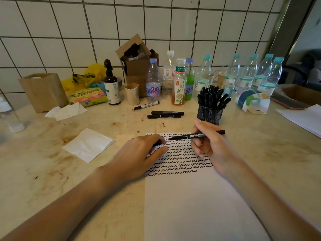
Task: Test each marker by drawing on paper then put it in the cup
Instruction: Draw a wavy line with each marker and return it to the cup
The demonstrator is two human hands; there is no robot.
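Observation:
A white sheet of paper (191,206) lies in front of me, its top part filled with rows of black squiggles. My right hand (210,145) grips a black marker (196,136) held level over the paper, its uncapped tip pointing left. My left hand (142,153) pinches the black cap (157,143) just left of that tip. A black mesh cup (209,113) full of black markers stands behind my right hand. Two black markers (165,114) and a white-barrelled marker (146,105) lie on the counter further back.
A folded tissue (88,145) lies left of the paper. Several plastic bottles (180,80), a dark spray bottle (112,84), a beige cup (132,93), a cardboard box (137,61) and a paper bag (43,91) line the tiled wall. More paper (302,117) lies at the right.

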